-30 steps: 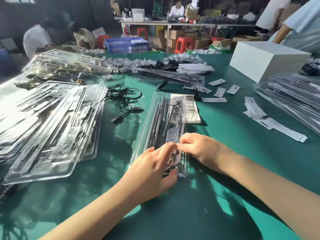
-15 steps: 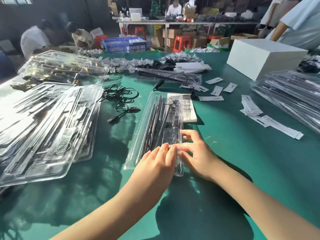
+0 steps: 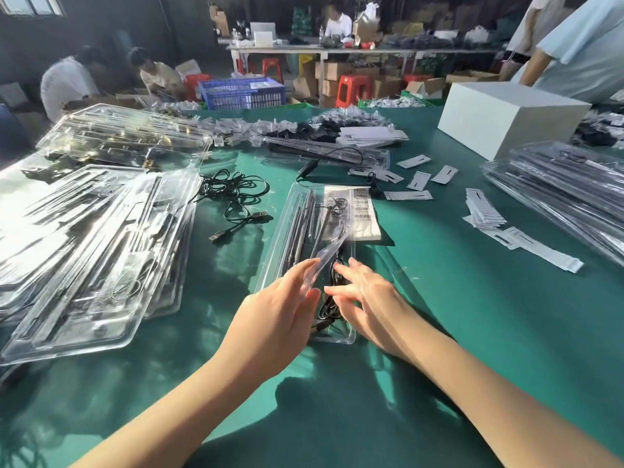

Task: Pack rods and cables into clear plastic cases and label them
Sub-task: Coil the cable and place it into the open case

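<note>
A person leans over a clear plastic case [image 3: 293, 224] on the green table [image 3: 472, 332], packing a black cable [image 3: 332, 298] into its near end. The left hand [image 3: 280, 319] pinches a clear plastic flap [image 3: 329, 253] between thumb and fingertips, while the right hand [image 3: 364, 298] presses nearly straight fingers on the cable just beside it. Next, likely, the cable must be tucked flat so the flap can close.

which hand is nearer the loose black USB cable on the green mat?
Left. The left hand lies just below-right of the loose black USB cable; the right hand sits farther right.
</note>
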The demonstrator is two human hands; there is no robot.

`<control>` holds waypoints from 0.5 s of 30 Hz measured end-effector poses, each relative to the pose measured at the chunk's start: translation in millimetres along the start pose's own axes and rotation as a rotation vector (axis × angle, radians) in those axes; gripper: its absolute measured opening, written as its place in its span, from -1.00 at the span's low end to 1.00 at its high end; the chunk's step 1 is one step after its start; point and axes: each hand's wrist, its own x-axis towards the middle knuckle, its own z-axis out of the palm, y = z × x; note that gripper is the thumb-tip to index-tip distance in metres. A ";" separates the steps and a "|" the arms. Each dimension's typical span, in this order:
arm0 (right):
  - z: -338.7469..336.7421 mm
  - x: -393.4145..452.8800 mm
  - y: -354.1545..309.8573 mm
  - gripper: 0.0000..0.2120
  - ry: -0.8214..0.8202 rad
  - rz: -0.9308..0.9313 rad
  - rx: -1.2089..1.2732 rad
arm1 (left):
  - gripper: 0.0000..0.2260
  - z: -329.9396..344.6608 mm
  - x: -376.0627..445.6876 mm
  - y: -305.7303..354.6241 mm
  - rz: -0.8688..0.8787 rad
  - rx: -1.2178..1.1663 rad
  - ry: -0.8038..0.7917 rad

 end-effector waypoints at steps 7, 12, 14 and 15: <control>-5.8 8.0 3.5 -0.56 -0.195 -0.043 -0.311 | -0.62 2.6 0.1 1.2 -0.020 -0.073 0.067; -10.0 2.1 4.5 0.03 -0.289 -0.094 -0.312 | -0.62 3.7 -1.0 2.0 0.009 -0.087 0.081; -10.0 4.2 2.1 0.02 -0.259 -0.114 -0.376 | -0.62 3.5 -1.4 2.6 0.009 -0.084 0.083; -9.6 5.7 0.2 0.01 -0.245 -0.115 -0.411 | -0.62 3.3 -1.6 3.1 0.010 -0.085 0.080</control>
